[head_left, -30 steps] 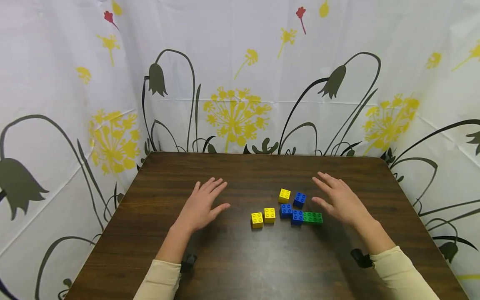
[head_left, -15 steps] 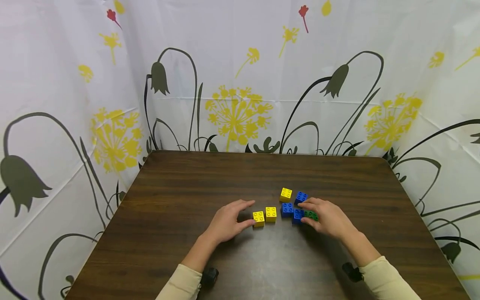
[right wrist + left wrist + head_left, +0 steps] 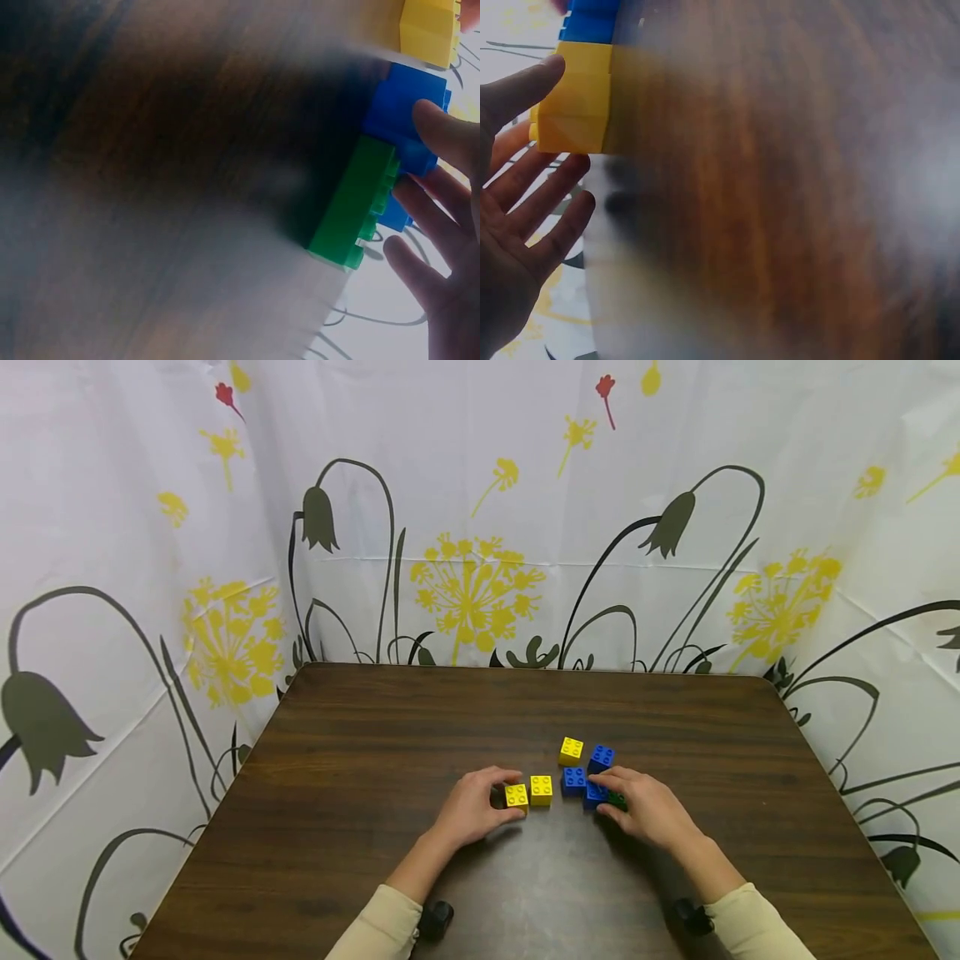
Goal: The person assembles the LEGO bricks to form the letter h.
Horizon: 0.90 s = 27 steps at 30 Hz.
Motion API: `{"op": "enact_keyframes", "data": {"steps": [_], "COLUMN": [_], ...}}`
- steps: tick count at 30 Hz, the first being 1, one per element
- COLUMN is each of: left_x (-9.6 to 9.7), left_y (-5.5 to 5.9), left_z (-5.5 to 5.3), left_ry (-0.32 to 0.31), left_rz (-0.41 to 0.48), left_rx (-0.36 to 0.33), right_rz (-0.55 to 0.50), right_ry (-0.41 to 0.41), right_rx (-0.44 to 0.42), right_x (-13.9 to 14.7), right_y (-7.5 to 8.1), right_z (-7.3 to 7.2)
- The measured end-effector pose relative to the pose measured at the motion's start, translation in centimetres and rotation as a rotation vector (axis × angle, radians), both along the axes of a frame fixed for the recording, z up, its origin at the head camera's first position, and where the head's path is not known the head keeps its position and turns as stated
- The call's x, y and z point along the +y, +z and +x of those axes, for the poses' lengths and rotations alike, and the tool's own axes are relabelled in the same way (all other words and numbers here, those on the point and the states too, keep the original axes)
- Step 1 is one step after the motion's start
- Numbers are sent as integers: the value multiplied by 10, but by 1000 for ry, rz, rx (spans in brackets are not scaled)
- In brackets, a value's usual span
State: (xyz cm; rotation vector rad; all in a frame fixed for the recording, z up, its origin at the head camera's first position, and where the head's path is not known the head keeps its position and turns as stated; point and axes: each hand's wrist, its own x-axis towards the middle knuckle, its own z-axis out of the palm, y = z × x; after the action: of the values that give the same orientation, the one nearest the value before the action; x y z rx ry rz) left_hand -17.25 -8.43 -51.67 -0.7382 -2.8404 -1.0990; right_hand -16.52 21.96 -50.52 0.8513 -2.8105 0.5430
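Note:
My left hand has its thumb and index finger around the leftmost yellow brick, thumb at the near side. In the left wrist view the thumb lies against the yellow brick, while the other fingers spread behind. A second yellow brick stands just right of it. My right hand pinches the nearest blue brick between thumb and index finger. Beside that brick, a longer green brick shows fully in the right wrist view, but the hand mostly covers it in the head view.
Two more blue bricks and a third yellow brick stand close behind the right hand's fingers. All rest on a dark wooden table. A flower-printed curtain hangs behind its far edge.
Both hands have come down and inward from wide apart, the left to the leftmost yellow brick, the right to the nearest blue brick. The bricks stay in place.

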Motion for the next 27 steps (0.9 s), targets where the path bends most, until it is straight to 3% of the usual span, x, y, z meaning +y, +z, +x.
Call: {"op": "enact_keyframes", "data": {"steps": [12, 27], "left_x": [6, 2], "left_y": [-6, -1], "left_z": [-2, -6], "left_ry": [13, 2], "left_rz": [-23, -21], "left_rx": [0, -23], "right_rz": [-20, -76], "right_ry": [14, 8], "right_rx": [78, 78], "right_x": [2, -2], "right_y": [-4, 34], "right_z": [-1, -1]}}
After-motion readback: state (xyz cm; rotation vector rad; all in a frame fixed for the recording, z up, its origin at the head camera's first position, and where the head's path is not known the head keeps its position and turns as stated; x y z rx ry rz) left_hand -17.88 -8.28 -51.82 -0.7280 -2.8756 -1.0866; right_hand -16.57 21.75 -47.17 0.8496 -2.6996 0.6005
